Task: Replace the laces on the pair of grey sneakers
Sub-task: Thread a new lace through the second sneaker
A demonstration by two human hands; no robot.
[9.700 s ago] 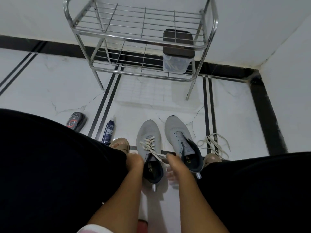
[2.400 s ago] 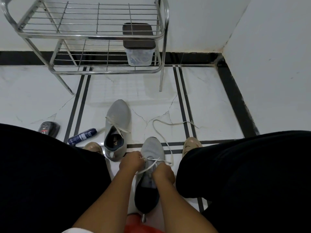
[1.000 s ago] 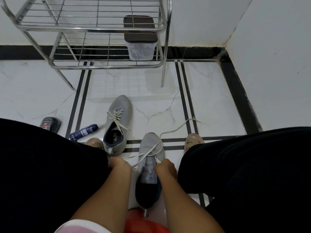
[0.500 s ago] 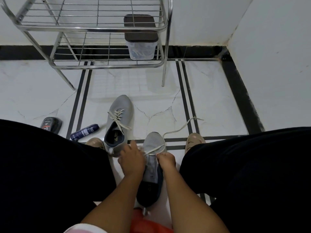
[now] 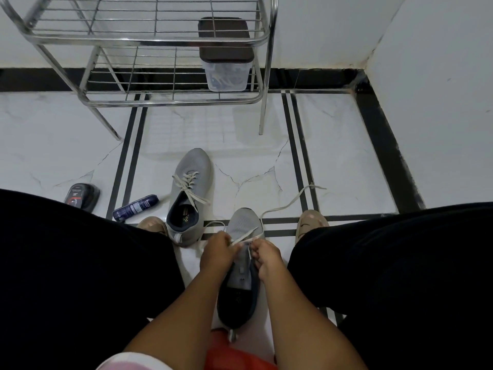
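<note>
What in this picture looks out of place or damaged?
A blue spray can lies on its side on the floor, beside a dark tin. The white floor tiles show thin dark crack-like lines. One lace trails loose across the floor from the near sneaker.

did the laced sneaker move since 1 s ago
No. The laced sneaker lies as before, heel beside the double black floor stripe, toe toward the rack leg.

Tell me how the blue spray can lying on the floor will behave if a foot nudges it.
The blue spray can lies on its side on smooth tile, so it would probably roll rather than slide. It looks small and slim, so likely light. Nothing shows beside it to stop it.
</note>
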